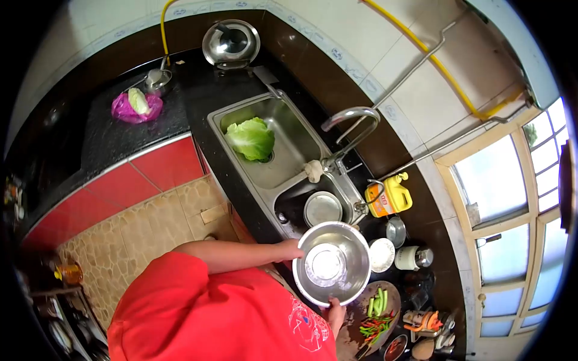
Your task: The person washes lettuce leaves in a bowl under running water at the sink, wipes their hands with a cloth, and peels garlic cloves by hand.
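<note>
A wide stainless steel basin is held up in front of my body, tilted so its inside faces the camera. My left hand is closed on its rim at the left. At the lower rim, my right hand grips with the thumb over the edge. Bright reflections cover the basin's bottom; whether it holds water I cannot tell. Just beyond it, a round metal pan sits in the smaller sink bowl. A green leafy cabbage lies in the larger sink bowl.
A cutting board bears green and red peppers. Near the faucet stands a yellow detergent jug. A white bowl and a jar line the wall side. A cleaver and pink bag lie on the counter.
</note>
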Tool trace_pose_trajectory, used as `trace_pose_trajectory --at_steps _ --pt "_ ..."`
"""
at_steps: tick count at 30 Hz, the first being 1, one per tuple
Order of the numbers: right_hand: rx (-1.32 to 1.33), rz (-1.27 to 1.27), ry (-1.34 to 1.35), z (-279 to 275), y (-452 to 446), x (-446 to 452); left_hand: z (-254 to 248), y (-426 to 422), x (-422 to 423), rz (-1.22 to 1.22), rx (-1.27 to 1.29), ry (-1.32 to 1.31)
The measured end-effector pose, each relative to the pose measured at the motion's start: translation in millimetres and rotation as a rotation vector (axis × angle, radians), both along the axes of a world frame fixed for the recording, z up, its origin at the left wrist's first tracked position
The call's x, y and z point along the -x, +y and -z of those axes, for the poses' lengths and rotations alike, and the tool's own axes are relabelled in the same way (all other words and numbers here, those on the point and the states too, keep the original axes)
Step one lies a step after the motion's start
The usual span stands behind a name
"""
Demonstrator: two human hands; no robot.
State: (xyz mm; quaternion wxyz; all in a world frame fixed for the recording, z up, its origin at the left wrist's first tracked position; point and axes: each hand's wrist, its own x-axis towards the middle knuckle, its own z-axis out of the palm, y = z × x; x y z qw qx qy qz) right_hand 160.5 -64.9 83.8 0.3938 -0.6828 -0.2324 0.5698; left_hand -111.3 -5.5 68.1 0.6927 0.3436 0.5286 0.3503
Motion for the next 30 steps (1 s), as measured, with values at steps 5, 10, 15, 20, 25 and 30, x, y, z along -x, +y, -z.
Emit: trace_pose_trajectory --at_steps 5,10,15,20,25,30 --pt "-0.020 0.045 0.166 3.5 12.3 105.0 -33.8 16.7 100.0 -0.066 -0.063 0.011" --pt "-0.015 -0.001 0.350 -0.7 51.1 215.1 -30.6 24.9 187.3 -0.269 0.001 -0.041" --pt "0.113 -0.324 0.290 22.1 109.0 283.7 -10.1 42.8 272.3 -0.454 0.032 -0.090" --pt "-0.074 -0.106 0.315 72.2 188.3 334.5 -9.2 72.5 330.7 -0.586 -0.029 0.150" --pt "-0.074 -0.231 0.248 162.3 252.6 382.0 29.8 127.4 379.0 -0.466 -0.032 0.344" --pt "0.336 -0.052 0.370 178.1 258.5 428.1 83.1 179.0 408.7 -0.301 -0.064 0.455"
